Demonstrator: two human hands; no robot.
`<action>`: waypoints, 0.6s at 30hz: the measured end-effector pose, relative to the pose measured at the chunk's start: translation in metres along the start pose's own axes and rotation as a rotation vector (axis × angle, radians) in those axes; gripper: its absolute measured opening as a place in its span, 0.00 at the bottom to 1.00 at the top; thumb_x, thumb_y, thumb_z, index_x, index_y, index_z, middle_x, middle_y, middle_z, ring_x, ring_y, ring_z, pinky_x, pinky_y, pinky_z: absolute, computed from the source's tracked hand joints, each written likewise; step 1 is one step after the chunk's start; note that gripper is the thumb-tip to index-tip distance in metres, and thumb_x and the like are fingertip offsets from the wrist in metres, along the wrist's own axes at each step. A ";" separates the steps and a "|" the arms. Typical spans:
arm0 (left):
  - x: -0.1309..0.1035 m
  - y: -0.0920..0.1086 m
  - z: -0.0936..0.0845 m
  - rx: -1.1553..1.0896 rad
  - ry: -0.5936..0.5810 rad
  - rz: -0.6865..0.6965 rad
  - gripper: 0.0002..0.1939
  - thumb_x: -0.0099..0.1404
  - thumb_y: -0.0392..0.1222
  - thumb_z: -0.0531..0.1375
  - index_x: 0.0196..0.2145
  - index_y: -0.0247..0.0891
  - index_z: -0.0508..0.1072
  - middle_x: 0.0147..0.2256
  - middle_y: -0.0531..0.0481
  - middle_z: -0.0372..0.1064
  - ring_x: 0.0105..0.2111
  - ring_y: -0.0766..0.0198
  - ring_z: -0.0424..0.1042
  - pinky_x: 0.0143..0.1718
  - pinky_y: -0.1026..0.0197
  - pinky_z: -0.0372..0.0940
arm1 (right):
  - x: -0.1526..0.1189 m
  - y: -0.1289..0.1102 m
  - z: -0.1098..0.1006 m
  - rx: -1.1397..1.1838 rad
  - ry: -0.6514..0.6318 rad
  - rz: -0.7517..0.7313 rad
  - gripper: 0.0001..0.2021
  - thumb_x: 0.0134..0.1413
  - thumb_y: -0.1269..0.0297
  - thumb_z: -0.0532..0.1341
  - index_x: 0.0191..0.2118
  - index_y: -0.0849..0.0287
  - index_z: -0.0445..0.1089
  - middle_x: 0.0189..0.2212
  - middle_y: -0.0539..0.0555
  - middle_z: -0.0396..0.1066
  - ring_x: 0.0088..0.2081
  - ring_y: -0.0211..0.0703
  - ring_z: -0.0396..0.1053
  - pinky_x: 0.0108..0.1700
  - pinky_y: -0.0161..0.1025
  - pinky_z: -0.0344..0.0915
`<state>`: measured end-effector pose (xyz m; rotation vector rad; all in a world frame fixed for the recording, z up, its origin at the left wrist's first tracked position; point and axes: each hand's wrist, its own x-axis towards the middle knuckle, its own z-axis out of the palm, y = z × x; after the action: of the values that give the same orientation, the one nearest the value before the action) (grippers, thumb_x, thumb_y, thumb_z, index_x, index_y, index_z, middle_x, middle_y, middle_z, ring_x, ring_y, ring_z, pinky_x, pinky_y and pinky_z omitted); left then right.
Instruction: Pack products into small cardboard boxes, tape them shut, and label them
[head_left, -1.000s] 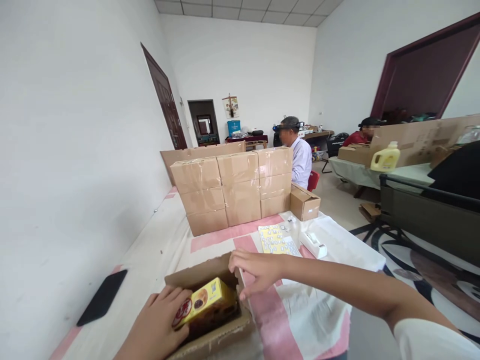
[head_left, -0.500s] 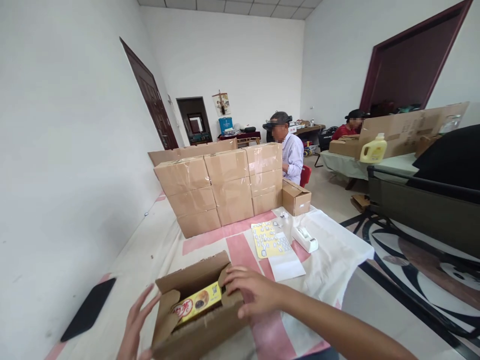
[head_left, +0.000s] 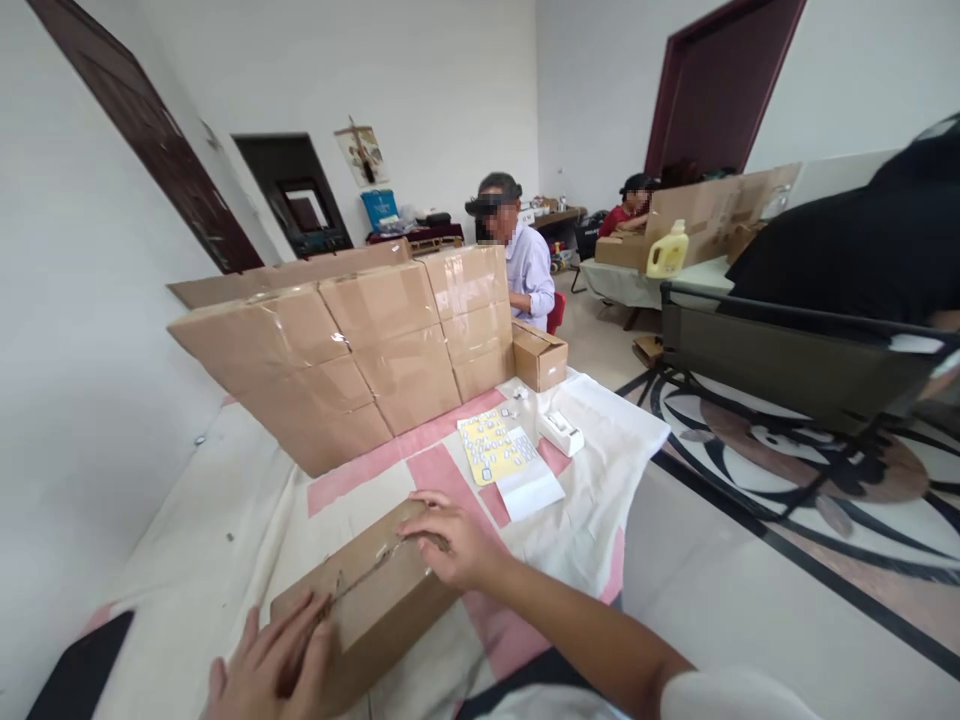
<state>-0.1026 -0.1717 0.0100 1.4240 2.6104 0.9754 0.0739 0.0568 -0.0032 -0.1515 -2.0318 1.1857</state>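
Observation:
A brown cardboard box (head_left: 394, 612) lies in front of me, its top flaps folded down so that they meet along a middle seam. On the near left end of the lid rests my left hand (head_left: 274, 655), open, with fingers stretched over the flap. My right hand (head_left: 454, 545) is at the far right end, open, fingers spread across the seam and pressing on the cardboard. Whatever the box contains is hidden by the flaps.
Stacked taped cartons (head_left: 405, 345) form a wall across the table, with a smaller carton (head_left: 541, 358) beside them. A yellow sticker sheet (head_left: 484, 445), white paper (head_left: 529, 490) and a white tape dispenser (head_left: 561, 433) lie to the right. A black tablet-like slab (head_left: 82, 670) lies left. Other people sit beyond.
The box's flaps have been folded shut over the yellow package, which is now hidden. Both hands have come onto the lid. My view has turned to the right.

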 end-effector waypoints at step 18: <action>0.004 0.030 0.025 0.441 -0.059 0.231 0.43 0.69 0.66 0.51 0.74 0.47 0.49 0.74 0.43 0.48 0.73 0.38 0.46 0.70 0.32 0.45 | -0.060 0.049 -0.252 -0.406 0.729 0.668 0.16 0.58 0.56 0.58 0.45 0.60 0.74 0.52 0.63 0.71 0.48 0.51 0.69 0.54 0.47 0.65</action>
<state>-0.0748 -0.1444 0.0069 1.8412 2.7767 0.3621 0.2707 0.2326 -0.0055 -1.3373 -1.5452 0.8592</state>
